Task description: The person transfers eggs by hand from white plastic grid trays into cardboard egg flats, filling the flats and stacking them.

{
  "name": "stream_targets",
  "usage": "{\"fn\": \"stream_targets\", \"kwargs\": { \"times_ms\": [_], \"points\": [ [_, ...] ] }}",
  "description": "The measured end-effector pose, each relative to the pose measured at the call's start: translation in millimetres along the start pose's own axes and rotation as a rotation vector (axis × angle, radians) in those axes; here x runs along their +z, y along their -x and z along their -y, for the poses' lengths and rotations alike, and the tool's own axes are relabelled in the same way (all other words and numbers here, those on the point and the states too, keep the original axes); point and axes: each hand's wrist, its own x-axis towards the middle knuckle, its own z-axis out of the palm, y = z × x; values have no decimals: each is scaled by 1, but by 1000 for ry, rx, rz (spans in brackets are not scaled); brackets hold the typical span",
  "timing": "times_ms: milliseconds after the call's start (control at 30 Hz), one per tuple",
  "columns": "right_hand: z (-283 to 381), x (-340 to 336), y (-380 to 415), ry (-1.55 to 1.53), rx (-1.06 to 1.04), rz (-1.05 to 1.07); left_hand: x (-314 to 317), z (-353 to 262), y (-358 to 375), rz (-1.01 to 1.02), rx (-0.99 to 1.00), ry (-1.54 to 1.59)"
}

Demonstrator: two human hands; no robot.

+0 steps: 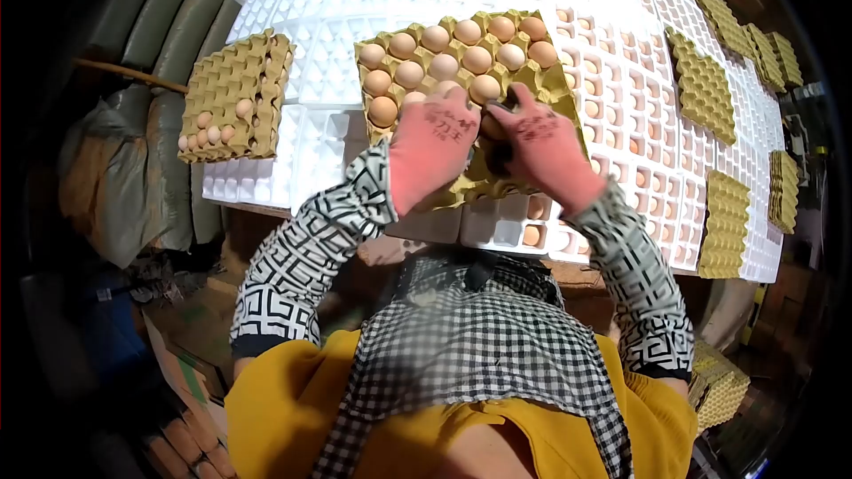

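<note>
A yellowish pulp egg tray lies in front of me, its far rows filled with brown eggs. Over its near part, my left hand in a pink glove is curled downward. The glove hides its fingertips and whatever they hold. Beside it, my right hand wears a matching glove with dark fingertips. Its fingers bend around an egg, partly visible between the two hands. Beneath the pulp tray are white plastic trays with square cells.
A pulp tray stack with several eggs in its near corner stands at the left. White trays with eggs spread to the right, with more pulp trays on top. Dark green full sacks stand beyond the table's left edge.
</note>
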Motion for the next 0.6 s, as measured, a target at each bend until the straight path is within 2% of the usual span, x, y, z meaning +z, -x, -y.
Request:
{"fn": "stream_targets", "kwargs": {
  "times_ms": [100, 133, 167, 233, 267, 400, 500, 600],
  "points": [
    [-13, -6, -10, -154, -18, -12, -14, 16, 1, 72, -87, 202],
    [-20, -5, -8, -270, -54, -232, -11, 25, 8, -67, -145, 219],
    [-23, -6, -10, -254, -27, -356, -11, 32, 10, -165, -264, 273],
    [-30, -10, -26, -26, -10, -335, -4, 47, 4, -182, -357, 241],
    [-30, -12, -36, 21, -53, -259, 1, 54, 0, -102, -318, 251],
    [-18, -3, -47, 24, -102, -204, -4, 26, -10, -43, -297, 59],
    [-10, 5, -54, 172, -91, -198, 9, 19, -23, -57, -329, -56],
    [-35, 10, -43, -162, -141, -382, 6, 23, -13, -186, -373, 36]
  ]
}}
